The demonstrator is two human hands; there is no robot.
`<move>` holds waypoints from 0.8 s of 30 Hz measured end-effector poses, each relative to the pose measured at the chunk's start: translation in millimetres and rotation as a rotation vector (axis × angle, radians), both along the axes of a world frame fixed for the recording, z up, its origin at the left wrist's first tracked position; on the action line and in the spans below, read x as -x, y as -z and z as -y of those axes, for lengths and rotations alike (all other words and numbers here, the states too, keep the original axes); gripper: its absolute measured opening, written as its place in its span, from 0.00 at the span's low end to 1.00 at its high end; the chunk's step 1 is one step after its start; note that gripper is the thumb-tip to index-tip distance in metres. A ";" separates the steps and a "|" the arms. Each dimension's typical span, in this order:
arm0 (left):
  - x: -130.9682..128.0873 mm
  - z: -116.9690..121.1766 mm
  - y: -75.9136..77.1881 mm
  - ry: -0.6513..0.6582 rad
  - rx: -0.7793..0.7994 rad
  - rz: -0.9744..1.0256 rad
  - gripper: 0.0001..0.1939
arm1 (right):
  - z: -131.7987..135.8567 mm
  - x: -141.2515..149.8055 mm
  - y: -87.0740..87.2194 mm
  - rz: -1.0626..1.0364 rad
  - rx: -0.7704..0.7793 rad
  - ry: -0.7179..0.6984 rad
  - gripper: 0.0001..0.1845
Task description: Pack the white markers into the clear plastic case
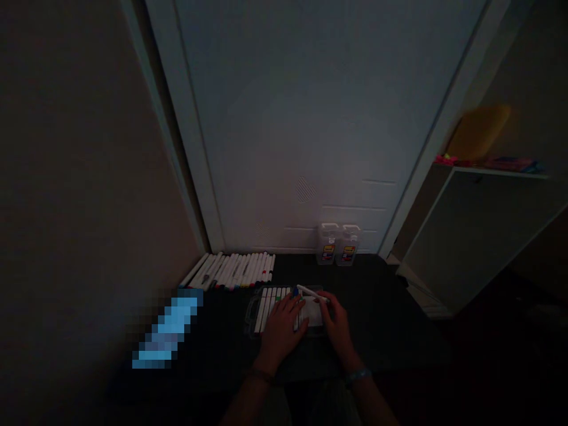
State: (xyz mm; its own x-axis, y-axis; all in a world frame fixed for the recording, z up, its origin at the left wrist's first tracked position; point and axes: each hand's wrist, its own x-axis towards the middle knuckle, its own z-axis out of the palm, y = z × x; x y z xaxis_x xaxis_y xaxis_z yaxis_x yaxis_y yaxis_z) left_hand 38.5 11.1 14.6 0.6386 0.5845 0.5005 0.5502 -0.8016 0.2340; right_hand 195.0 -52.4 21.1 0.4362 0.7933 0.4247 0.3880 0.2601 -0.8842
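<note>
A clear plastic case (249, 322) lies flat on the dark table, with a row of white markers (265, 309) in its left part. My left hand (283, 326) rests over these markers, its fingers stretched out and touching them. Between the fingers of my right hand (338, 324) is a white marker (308, 290), held tilted above the right part of the case. A blue marker end (295, 291) shows just beyond my left fingertips. My left hand hides some of the markers beneath it.
Many loose white markers (235, 270) lie in a row at the back left of the table (377, 319). Two clear containers with labels (328, 251) stand at the back against a white door (284, 118). A bright pixelated screen (171, 328) is at the left. A cabinet (483, 236) stands at the right.
</note>
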 end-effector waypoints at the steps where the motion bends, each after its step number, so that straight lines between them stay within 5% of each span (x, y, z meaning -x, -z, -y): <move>1: -0.1 -0.3 0.0 0.001 0.000 0.008 0.21 | -0.1 1.4 0.2 0.044 -0.011 -0.006 0.15; 9: -1.2 -7.3 4.6 -0.070 -0.014 0.087 0.22 | 1.9 6.3 -3.0 0.369 -0.035 -0.200 0.18; 16: 0.7 -5.3 -5.2 -0.247 -0.032 0.217 0.31 | 0.9 5.6 2.1 0.358 -0.043 -0.162 0.16; 20: 1.0 -4.0 -7.8 -0.223 -0.068 0.131 0.25 | 0.3 7.1 5.8 0.428 -0.045 -0.233 0.16; 24: 1.1 -4.0 -6.7 -0.177 -0.074 0.083 0.22 | 0.4 5.2 3.9 0.278 -0.049 -0.150 0.14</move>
